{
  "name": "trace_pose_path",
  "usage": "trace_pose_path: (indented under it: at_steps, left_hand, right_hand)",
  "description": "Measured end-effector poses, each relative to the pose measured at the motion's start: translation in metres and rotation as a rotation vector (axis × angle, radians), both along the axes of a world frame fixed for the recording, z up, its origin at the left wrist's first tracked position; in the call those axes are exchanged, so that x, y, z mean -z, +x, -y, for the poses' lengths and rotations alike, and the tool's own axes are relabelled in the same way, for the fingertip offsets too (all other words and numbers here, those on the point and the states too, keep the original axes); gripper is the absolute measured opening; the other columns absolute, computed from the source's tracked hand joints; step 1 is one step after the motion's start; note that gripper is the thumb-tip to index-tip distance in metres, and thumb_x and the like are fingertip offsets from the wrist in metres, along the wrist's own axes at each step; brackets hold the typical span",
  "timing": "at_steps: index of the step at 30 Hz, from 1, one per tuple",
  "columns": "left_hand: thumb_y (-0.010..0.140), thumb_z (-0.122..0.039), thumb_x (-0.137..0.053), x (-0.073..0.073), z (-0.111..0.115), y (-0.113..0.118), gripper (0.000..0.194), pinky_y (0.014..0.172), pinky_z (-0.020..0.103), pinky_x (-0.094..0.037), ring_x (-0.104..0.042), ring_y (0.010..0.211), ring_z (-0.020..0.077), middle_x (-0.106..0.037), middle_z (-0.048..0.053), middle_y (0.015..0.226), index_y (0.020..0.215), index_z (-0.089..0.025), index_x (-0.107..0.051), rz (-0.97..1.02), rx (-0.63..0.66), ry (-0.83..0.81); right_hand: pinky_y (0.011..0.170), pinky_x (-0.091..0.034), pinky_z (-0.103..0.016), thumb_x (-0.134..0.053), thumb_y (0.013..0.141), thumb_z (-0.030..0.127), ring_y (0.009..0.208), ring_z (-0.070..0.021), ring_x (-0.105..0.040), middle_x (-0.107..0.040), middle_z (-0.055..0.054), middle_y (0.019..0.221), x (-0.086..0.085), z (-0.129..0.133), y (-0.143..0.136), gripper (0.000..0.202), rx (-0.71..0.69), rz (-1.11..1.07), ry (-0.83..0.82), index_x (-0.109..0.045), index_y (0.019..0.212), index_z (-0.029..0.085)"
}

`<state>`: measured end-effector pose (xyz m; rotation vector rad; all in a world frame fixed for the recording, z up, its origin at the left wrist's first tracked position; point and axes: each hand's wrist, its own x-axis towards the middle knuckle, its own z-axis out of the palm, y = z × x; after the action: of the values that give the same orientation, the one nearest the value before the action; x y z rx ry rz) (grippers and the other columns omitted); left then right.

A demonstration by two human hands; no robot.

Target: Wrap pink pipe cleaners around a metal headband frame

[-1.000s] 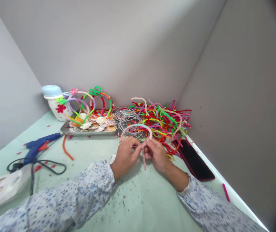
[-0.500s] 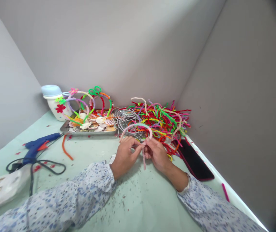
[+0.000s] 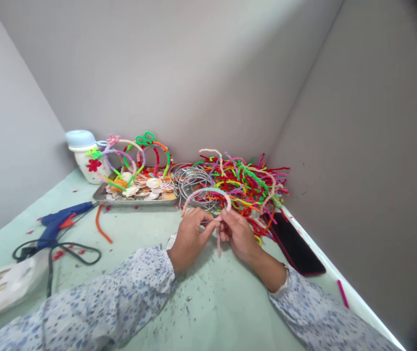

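Between my hands a headband (image 3: 208, 189) wrapped in pale pink and light blue fuzzy pipe cleaner arches up over the table. My left hand (image 3: 193, 237) is closed in a pinch on its lower part, thumb and forefinger meeting the other hand. My right hand (image 3: 240, 233) pinches the headband's right end. A loose tail of pink pipe cleaner (image 3: 218, 243) hangs down between the hands. Fingers cover the spot where the tail joins the band.
Behind lie a metal tray (image 3: 139, 202) of shells with finished headbands (image 3: 123, 152), coiled wire (image 3: 194, 183) and heaped pipe cleaners (image 3: 252, 183). A glue gun (image 3: 53, 224) with its cord and a white cup (image 3: 86, 163) stand left. A phone (image 3: 296, 243) lies right.
The whole view has shifted slightly. My hands keep nearly the same pinch on the headband, and the pink tail still hangs down.
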<state>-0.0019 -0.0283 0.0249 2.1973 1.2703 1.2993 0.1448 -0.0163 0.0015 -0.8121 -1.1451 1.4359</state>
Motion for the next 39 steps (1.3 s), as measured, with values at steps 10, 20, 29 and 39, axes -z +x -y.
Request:
trace_pose_path:
  at_steps: [10,20,29,39]
  left_hand:
    - [0.084,-0.032,-0.056,-0.0007,-0.0003,0.0005,0.022,0.069,0.03,-0.037,-0.051,0.068,0.0148,-0.057,0.0,0.066,0.068,-0.017,-0.057,-0.031,-0.028,0.061]
    - [0.084,-0.031,-0.056,-0.0009,-0.0001,0.0001,0.02,0.072,0.031,-0.037,-0.051,0.069,0.0148,-0.057,0.0,0.068,0.07,-0.018,-0.058,-0.024,-0.019,0.064]
    - [0.081,-0.028,-0.06,-0.0011,0.0011,-0.0007,0.014,0.074,0.032,-0.038,-0.052,0.072,0.0164,-0.059,0.001,0.071,0.072,-0.018,-0.058,0.008,-0.01,0.043]
    - [0.082,-0.029,-0.058,0.0005,0.0009,-0.0005,0.014,0.075,0.032,-0.038,-0.052,0.073,0.0164,-0.059,0.001,0.071,0.072,-0.019,-0.058,-0.007,-0.023,0.029]
  right_hand:
    - [0.038,-0.032,-0.016,-0.056,0.083,0.043,0.039,-0.0058,-0.045,-0.052,0.004,0.053,-0.001,0.0015,-0.0002,0.029,-0.013,0.006,-0.009,-0.056,0.071,0.017]
    - [0.037,-0.033,-0.016,-0.056,0.084,0.042,0.038,-0.0054,-0.044,-0.05,0.005,0.052,-0.0011,0.0009,0.0,0.029,-0.006,-0.006,-0.005,-0.056,0.071,0.016]
    - [0.039,-0.034,-0.017,-0.054,0.085,0.042,0.039,-0.0058,-0.044,-0.051,0.005,0.051,0.0007,0.0001,-0.0001,0.029,-0.002,0.021,-0.001,-0.056,0.072,0.016]
    - [0.039,-0.033,-0.016,-0.055,0.084,0.042,0.038,-0.0052,-0.043,-0.051,0.005,0.051,-0.0006,0.0003,-0.0005,0.029,-0.001,0.019,-0.013,-0.056,0.071,0.016]
